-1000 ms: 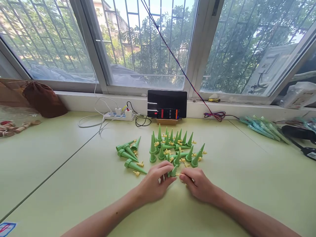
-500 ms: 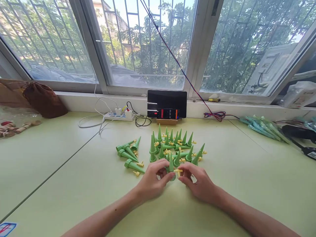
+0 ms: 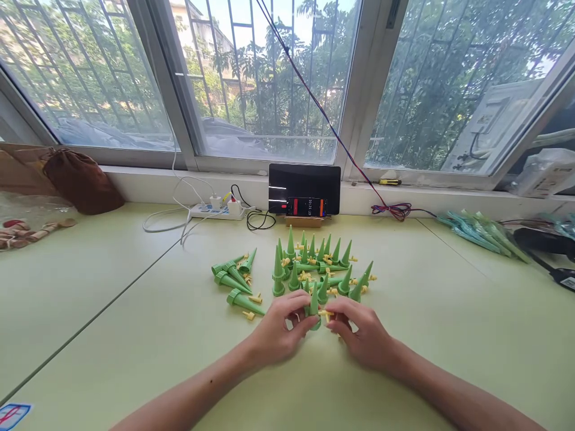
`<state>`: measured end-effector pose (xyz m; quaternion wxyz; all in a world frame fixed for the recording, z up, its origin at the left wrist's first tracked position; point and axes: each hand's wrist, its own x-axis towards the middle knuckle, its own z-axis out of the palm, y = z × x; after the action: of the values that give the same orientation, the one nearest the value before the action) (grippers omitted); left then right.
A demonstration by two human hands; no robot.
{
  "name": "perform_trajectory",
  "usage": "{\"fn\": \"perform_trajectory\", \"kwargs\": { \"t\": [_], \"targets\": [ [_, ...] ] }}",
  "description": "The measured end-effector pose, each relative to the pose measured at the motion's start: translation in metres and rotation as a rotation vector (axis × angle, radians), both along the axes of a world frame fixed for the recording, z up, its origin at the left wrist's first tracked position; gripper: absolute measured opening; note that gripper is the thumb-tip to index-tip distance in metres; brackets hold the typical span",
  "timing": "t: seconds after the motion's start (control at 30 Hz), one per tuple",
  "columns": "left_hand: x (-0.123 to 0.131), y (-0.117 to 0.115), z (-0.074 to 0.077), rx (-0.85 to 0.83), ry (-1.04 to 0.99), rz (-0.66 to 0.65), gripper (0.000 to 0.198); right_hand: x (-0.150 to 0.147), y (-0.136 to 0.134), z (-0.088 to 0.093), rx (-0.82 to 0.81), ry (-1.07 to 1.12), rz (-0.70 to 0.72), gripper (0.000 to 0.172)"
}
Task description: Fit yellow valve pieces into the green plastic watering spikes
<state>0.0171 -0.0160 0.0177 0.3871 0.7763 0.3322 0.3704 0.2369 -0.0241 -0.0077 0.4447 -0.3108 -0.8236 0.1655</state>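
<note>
My left hand [image 3: 277, 332] is closed round the base of a green plastic cone spike [image 3: 313, 305], which stands point up between both hands. My right hand [image 3: 363, 335] pinches a small yellow valve piece [image 3: 325, 313] against the side of that spike. Just beyond my hands stands a cluster of several upright green spikes [image 3: 320, 263] with yellow pieces scattered among them. To the left lie several green spikes on their sides [image 3: 233, 281], with loose yellow pieces [image 3: 255, 298] beside them.
The pale green table [image 3: 135, 323] runs to a windowsill. A black tablet [image 3: 304, 188] with a phone [image 3: 306, 207] stands behind the spikes. A power strip with cables [image 3: 215, 211] lies left, a brown bag [image 3: 81, 179] far left, and teal packets [image 3: 480, 234] far right.
The spike has turned from tilted on the table to upright in my left hand. My right hand has brought the yellow piece to its side.
</note>
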Motion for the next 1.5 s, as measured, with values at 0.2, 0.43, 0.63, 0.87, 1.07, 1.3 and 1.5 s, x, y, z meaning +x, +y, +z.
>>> {"fn": "perform_trajectory", "kwargs": {
  "t": [0.2, 0.43, 0.63, 0.87, 1.07, 1.3, 1.5],
  "targets": [
    [0.001, 0.000, 0.000, 0.045, 0.033, -0.007, 0.017, 0.001, 0.000, -0.001, 0.004, -0.028, 0.006, 0.020],
    [0.001, -0.003, 0.000, 0.116, 0.092, -0.020, 0.020, 0.000, 0.000, 0.000, -0.011, -0.045, 0.003, 0.025],
    [0.001, -0.004, -0.004, 0.175, 0.109, -0.068, 0.011, 0.002, -0.002, -0.002, -0.073, -0.059, 0.001, 0.023],
    [0.000, -0.003, -0.011, 0.262, 0.136, -0.089, 0.010, 0.003, -0.001, -0.004, -0.104, -0.061, -0.008, 0.016],
    [0.000, -0.004, -0.008, 0.296, 0.177, -0.102, 0.010, 0.003, -0.002, -0.004, -0.111, -0.078, -0.007, 0.017],
    [-0.001, -0.004, -0.009, 0.275, 0.188, -0.114, 0.012, 0.002, 0.000, -0.004, -0.097, -0.072, -0.006, 0.017],
    [-0.002, -0.003, -0.009, 0.265, 0.182, -0.140, 0.023, 0.001, -0.003, -0.003, -0.105, -0.066, -0.015, 0.018]
  ]
}}
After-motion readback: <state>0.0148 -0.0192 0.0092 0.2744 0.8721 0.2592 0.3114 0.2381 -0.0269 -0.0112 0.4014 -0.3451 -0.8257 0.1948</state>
